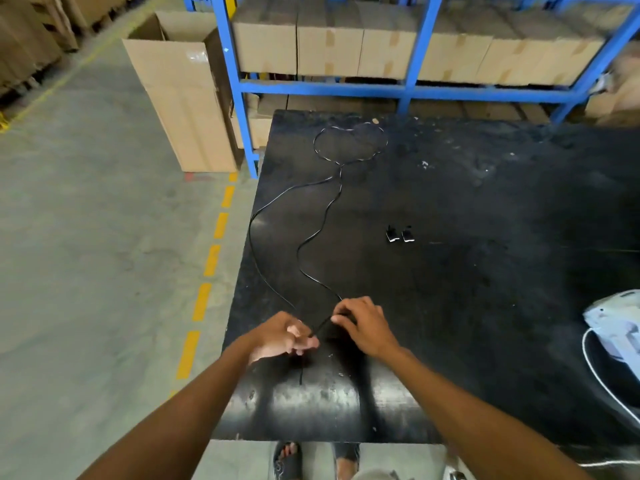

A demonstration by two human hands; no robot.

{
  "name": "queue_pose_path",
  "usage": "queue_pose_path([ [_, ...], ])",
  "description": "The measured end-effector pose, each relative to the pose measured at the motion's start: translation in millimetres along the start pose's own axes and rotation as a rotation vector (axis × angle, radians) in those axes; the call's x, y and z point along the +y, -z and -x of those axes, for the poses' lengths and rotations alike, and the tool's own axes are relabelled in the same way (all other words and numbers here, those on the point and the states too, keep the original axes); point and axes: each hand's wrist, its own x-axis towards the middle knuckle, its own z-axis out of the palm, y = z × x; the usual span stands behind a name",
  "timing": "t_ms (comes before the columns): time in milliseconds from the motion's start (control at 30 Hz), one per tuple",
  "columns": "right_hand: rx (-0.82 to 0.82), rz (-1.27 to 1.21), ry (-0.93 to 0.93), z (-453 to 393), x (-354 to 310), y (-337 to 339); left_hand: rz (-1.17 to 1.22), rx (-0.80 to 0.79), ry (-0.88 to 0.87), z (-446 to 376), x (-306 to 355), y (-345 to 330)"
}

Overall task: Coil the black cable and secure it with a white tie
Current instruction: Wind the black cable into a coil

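While the cable (313, 237) lay loose toward 12 o'clock on the counter (485, 202), left hand (282, 337) and right hand (363, 323) each pinched its near end, likely to start coiling.

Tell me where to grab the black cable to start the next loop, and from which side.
Probably take the black cable just beyond the right hand, from above. There both strands lie flat on the black table and converge at the left hand, so slack feeds straight in.
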Motion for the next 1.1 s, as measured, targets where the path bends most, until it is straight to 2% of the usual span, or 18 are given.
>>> queue_pose_path([
  [100,0.105,-0.329,-0.049,-25,-22,25,0.436,0.021,-0.139,11,45,32],
  [200,0.126,-0.532,-0.047,-41,-49,49,0.720,0.064,-0.315,24,91,60],
  [333,-0.007,-0.640,0.022,-46,-95,67,0.910,0.211,-0.520,38,138,95],
  [467,-0.051,-0.650,0.091,-47,-122,64,1.079,0.283,-0.732,45,162,124],
  [533,-0.090,-0.589,0.139,-46,-133,62,1.062,0.367,-0.818,49,171,133],
  [600,-0.126,-0.547,0.194,-41,-146,63,0.937,0.511,-0.848,52,174,137],
  [667,-0.135,-0.532,0.253,-32,-163,72,0.644,0.700,-0.806,54,170,140],
  [733,-0.100,-0.535,0.319,-27,-176,84,0.354,0.772,-0.748,53,161,143],
  [867,0.123,-0.567,0.432,-32,-191,114,0.142,0.606,-0.598,61,144,145],
  [967,0.223,-0.560,0.459,-43,-202,138,0.009,0.478,-0.601,75,137,144],
  [1033,0.256,-0.528,0.490,-49,-212,153,0.106,0.381,-0.618,86,138,143],
  [1100,0.299,-0.530,0.494,-57,-220,162,0.317,0.273,-0.625,95,141,141],
])
